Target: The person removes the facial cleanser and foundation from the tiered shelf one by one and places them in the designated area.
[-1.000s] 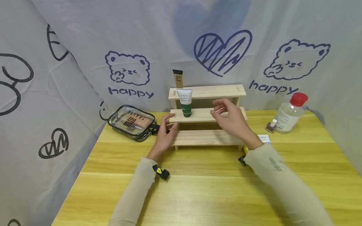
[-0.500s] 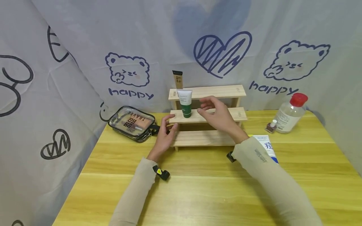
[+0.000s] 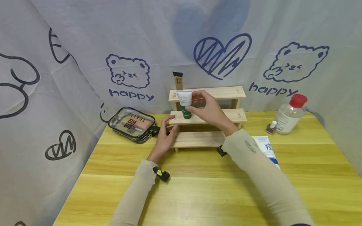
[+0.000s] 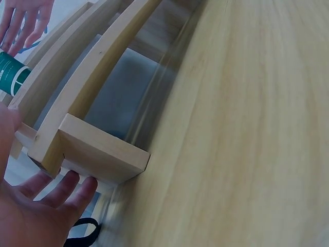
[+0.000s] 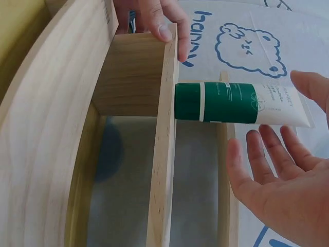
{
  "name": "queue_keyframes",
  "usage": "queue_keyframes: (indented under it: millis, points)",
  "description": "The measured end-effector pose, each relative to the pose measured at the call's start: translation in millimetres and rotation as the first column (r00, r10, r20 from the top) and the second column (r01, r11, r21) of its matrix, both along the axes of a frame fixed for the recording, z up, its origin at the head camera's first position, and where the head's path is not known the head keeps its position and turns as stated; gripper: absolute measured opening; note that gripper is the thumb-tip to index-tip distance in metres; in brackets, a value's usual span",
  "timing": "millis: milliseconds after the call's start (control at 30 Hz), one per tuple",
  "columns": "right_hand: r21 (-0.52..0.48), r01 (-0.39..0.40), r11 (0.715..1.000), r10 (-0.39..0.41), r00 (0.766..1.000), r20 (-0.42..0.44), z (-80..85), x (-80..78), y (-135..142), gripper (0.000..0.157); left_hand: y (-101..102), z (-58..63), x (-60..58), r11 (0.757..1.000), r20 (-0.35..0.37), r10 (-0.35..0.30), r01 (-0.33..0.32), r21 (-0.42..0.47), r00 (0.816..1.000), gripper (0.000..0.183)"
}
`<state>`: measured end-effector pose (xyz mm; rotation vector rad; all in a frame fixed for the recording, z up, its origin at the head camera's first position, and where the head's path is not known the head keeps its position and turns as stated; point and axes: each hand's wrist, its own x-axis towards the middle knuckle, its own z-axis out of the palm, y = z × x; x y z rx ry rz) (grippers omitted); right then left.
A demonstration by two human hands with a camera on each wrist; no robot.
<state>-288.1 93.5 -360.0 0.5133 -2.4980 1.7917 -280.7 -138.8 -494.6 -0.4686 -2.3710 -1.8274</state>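
Note:
A three-step wooden shelf [image 3: 215, 115] stands at the back of the table. On its middle step a green-and-white squeeze tube [image 3: 186, 112] stands upright, cap down. My right hand [image 3: 209, 110] is at the tube from the right. In the right wrist view its thumb and loosely spread fingers lie on opposite sides of the tube's white end [image 5: 280, 103]. My left hand [image 3: 165, 135] holds the left end of the middle step, thumb and a finger on either side of the board. The left wrist view shows more of its fingers [image 4: 77, 193] beside the lower step's leg.
A tan tube with a black cap [image 3: 178, 81] stands behind on the top step. Left of the shelf lies a clear travel pouch [image 3: 133, 124]. To the right are a red-capped bottle [image 3: 289, 116], a nail polish bottle [image 3: 271, 127] and a white-and-blue tube [image 3: 266, 147].
My right hand has moved left across the middle step to the green-and-white tube, uncovering the white-and-blue tube on the table. My left hand has stayed on the shelf's left end.

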Motion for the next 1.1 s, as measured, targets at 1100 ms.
queue_keyframes:
  millis: [1100]
  points:
    - [0.003,0.005,1.0,-0.005,0.997,-0.078,-37.1,-16.0,-17,0.041,-1,-1.9,0.2,1.0,-0.002,0.004,-0.004,-0.01,1.0,0.046]
